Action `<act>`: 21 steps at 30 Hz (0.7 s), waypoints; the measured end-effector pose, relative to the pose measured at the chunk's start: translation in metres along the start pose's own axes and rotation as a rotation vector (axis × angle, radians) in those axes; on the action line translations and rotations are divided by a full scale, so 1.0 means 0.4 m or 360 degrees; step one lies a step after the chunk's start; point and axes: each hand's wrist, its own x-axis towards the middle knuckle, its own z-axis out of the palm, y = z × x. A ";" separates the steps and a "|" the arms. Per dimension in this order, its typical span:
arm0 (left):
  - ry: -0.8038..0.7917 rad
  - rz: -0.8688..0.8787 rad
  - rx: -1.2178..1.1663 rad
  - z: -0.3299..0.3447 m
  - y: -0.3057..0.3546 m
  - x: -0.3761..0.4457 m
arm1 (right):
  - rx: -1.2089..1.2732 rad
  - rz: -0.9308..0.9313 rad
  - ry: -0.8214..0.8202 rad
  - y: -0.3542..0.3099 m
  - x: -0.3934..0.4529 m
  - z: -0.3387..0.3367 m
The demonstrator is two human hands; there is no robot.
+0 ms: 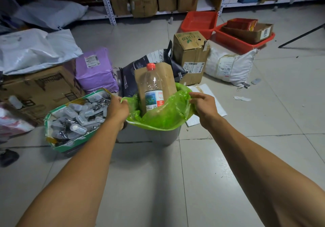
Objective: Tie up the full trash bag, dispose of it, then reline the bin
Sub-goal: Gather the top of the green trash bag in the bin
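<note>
1. Both hands are at the rim of the green trash bag (165, 116), which sits in the grey bin (163, 135) on the floor (175, 182). The left hand (117, 109) has its fingers curled round the left edge of the bag, and the right hand (202, 106) pinches the right edge.
2. The bag is full. A clear bottle (153, 87) with a red cap and a brown cardboard piece (167, 79) stand well above the rim. Tie-up looks just begun, with no knot yet.
3. Risk — the tall bottle and cardboard block the mouth. Pulling the edges together over them could leave too little plastic to knot, or the bottle could tip out.
4. Risk — the cardboard corner pressing on the thin film could tear it when the edges are drawn tight or the bag is lifted.
5. Risk — the film looks slick and bunched, so either grip could slip and the edge drop back into the bin.
6. Risk — the open green box (73, 119) of small plastic pieces sits just beside the bin on the left, touching or nearly so. The left arm or a swinging bag could knock it and spill it.
7. Parcels and boxes crowd behind the bin, so a lifted bag could snag on them.
</note>
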 end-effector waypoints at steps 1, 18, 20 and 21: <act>0.0018 0.0019 -0.0061 0.003 0.010 0.000 | -0.0008 -0.0032 0.0012 -0.008 0.002 0.005; 0.0130 -0.0128 -0.0169 0.005 0.102 0.028 | -0.0329 0.0030 0.0095 -0.041 0.068 -0.001; 0.0046 -0.0184 0.0008 0.001 0.111 0.036 | -0.0407 0.0088 0.0101 -0.042 0.085 0.000; 0.0023 -0.0142 0.0144 0.001 0.113 0.041 | -0.0454 0.0097 0.0101 -0.042 0.092 0.002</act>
